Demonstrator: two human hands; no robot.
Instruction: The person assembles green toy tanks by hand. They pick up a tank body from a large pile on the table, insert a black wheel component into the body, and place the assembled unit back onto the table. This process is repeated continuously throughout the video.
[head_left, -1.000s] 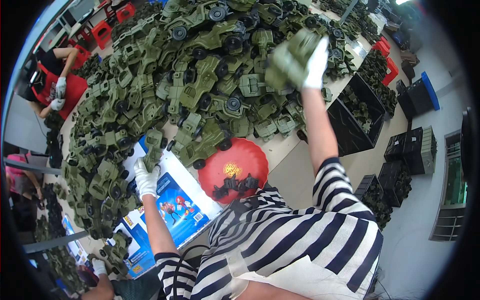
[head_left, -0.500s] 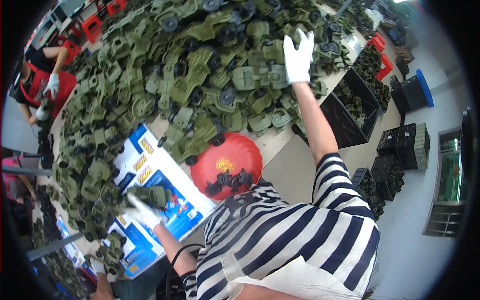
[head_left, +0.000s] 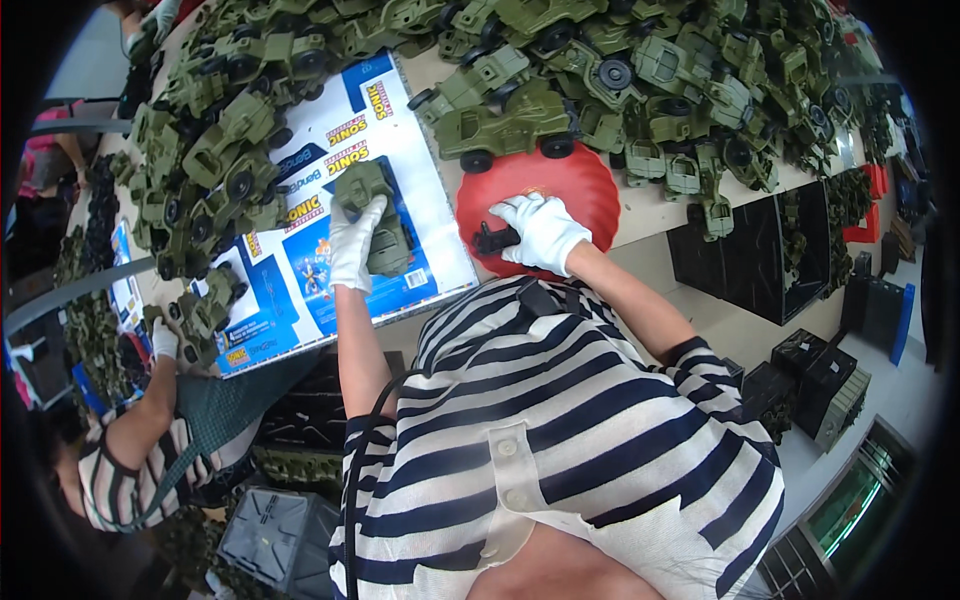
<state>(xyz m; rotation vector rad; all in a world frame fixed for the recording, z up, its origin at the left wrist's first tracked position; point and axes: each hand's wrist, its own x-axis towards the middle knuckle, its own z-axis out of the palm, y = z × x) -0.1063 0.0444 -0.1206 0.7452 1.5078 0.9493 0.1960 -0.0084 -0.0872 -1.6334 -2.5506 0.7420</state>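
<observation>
My left hand (head_left: 352,246), in a white glove, grips a green toy jeep (head_left: 390,243) over a printed blue-and-white cardboard sheet (head_left: 432,218). On the right, a red scalloped plate (head_left: 592,192) lies at the table's near edge. My white-gloved right hand (head_left: 548,234) reaches into it, fingers curled together at a small black plastic part (head_left: 493,238). The hand hides part of the plate and whatever else lies under it. Just beyond the plate, another green toy jeep (head_left: 520,125) with black wheels rests against its rim.
Heaps of green toy jeeps (head_left: 660,65) cover the far side and left of the table. At the right stands a black crate (head_left: 735,260). A co-worker's gloved hand (head_left: 164,340) touches jeeps at the left. Behind me is a grey crate (head_left: 275,540).
My right hand has come back from the far jeep heap to the red plate and closed at the black parts. My left hand still holds its jeep over the cardboard. The view has shifted.
</observation>
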